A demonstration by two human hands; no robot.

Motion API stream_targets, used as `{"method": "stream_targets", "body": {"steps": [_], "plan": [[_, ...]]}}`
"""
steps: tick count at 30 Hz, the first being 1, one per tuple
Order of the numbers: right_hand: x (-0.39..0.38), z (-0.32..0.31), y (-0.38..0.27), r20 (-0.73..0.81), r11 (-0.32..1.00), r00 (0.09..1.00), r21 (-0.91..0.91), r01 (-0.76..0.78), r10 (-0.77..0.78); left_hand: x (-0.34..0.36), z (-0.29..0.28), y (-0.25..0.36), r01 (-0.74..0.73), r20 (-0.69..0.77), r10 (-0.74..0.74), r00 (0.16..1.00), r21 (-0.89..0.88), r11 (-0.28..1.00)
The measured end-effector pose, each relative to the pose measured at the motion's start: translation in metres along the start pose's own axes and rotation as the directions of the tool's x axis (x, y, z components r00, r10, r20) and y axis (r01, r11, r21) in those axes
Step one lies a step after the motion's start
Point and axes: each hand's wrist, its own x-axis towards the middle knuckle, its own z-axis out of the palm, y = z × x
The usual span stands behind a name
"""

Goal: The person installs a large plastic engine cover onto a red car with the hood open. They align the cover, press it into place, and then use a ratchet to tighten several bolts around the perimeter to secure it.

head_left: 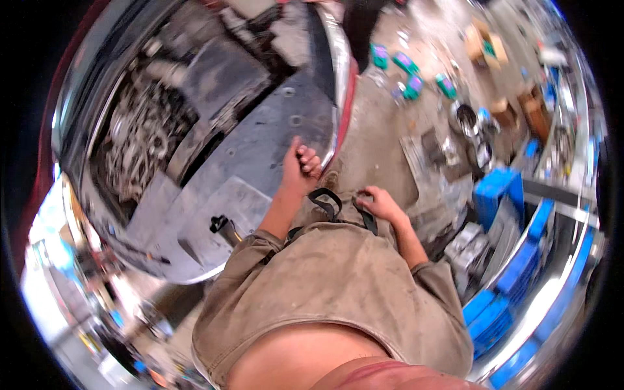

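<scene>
My left hand (303,164) is raised over the front edge of a car's open engine bay, above a flat grey cover panel (260,140). Its fingers curl toward the palm, one digit points forward, and no object shows in it. Beside my waist, my right hand (383,204) hangs with its fingers loosely bent and apart, close to a black strap (367,218); contact between them is unclear. A second loop of black strap (327,203) lies between the two hands, at the front of my brown clothing (338,266).
Dirty engine parts (146,140) fill the bay at left, bordered by a red bumper edge (344,120). Several green packages (413,86) and an open cardboard box (484,45) lie on the floor ahead. Blue bins (497,195) and metal parts (467,250) stand at my right.
</scene>
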Motion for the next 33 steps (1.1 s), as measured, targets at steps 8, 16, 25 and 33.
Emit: {"method": "stream_targets", "body": {"steps": [8,16,25,33], "plan": [[-0.132,0.051,0.205,-0.211,0.657,0.645,0.461,-0.597,0.735,0.046,0.047,-0.059,0.238,0.089,-0.269,0.959,0.265,0.935],[-0.281,0.107,0.326,0.011,0.266,0.326,0.552,-0.790,0.945,0.107,0.094,-0.175,0.425,-0.047,-0.452,0.891,0.442,0.790],[-0.232,-0.032,0.547,0.029,0.251,0.370,0.685,-0.684,0.928,0.220,0.134,-0.356,0.497,-0.245,-0.440,0.864,0.557,0.665],[-0.150,-0.129,0.670,-0.286,0.412,0.374,0.853,-0.320,0.882,0.282,0.162,-0.484,0.583,-0.410,-0.418,0.811,0.628,0.516]]}}
